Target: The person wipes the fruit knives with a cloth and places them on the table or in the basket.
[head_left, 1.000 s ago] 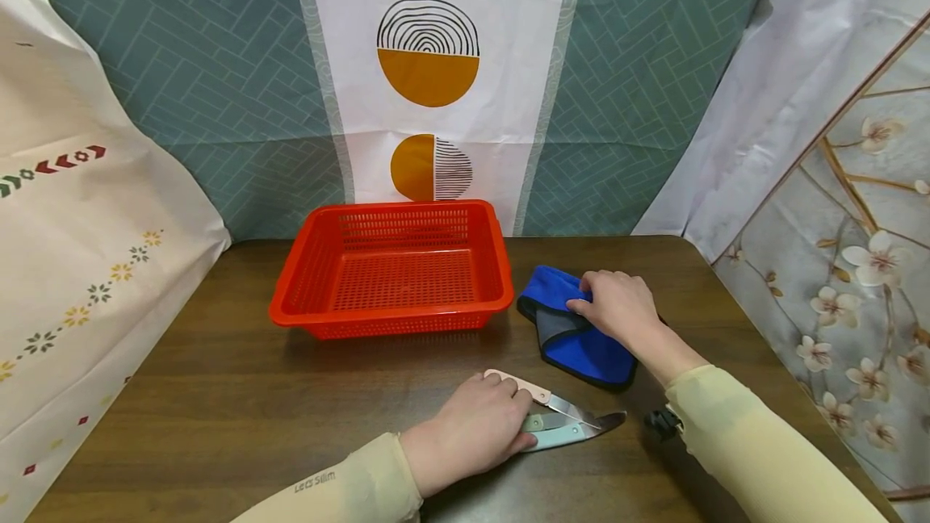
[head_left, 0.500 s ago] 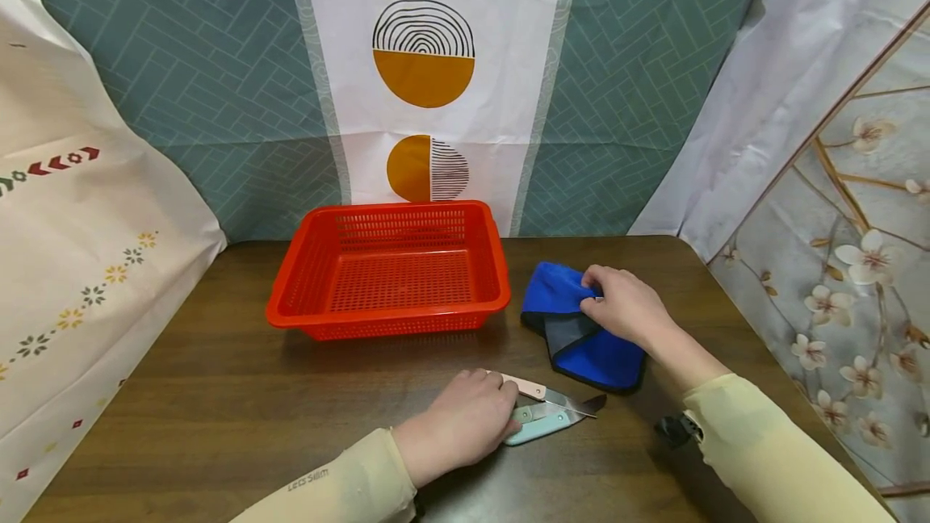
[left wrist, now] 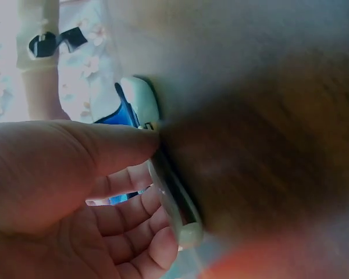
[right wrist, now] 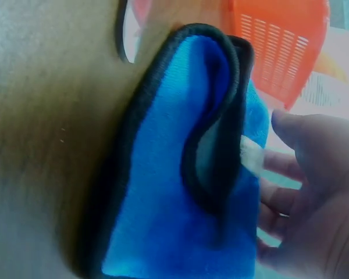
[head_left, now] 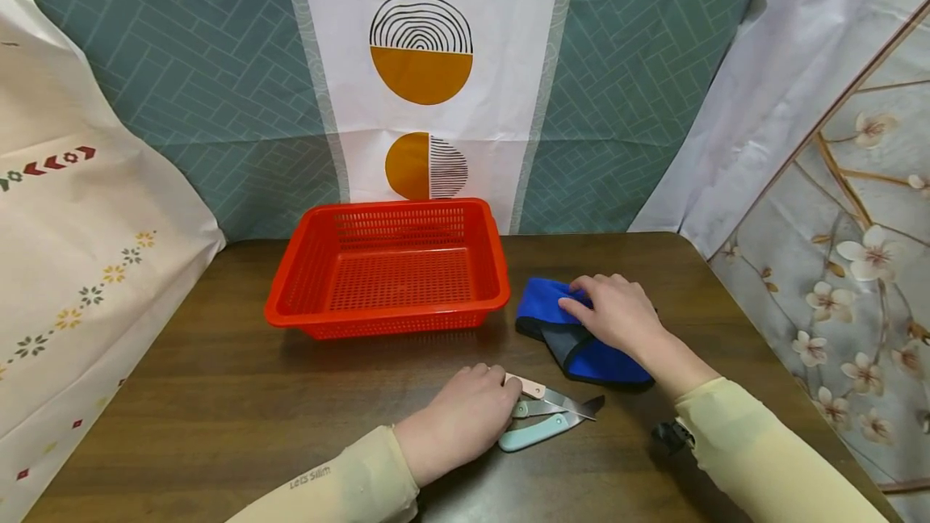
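My left hand [head_left: 465, 418] is low over the table, pinching a folding knife [left wrist: 175, 197] with a pale green handle between thumb and fingers. A pink-handled knife [head_left: 528, 387] sits by its fingertips. Just in front lies a knife with a light blue handle [head_left: 534, 433], and the blades cross at the right. A blue cloth [head_left: 606, 363] with dark edging lies partly folded over, its grey side showing. My right hand [head_left: 617, 313] rests at the fold. In the right wrist view its fingers touch the cloth's far side, with the thumb standing off.
A red perforated plastic basket [head_left: 388, 319] stands at the back of the brown wooden table [head_left: 218, 394], left of the cloth. Patterned fabric hangs behind the table and along both sides.
My left hand has shifted slightly left, drawing the knives left and parting the light blue handle from the others. My right hand first moved a little right, then back, and the cloth's fold changed shape.
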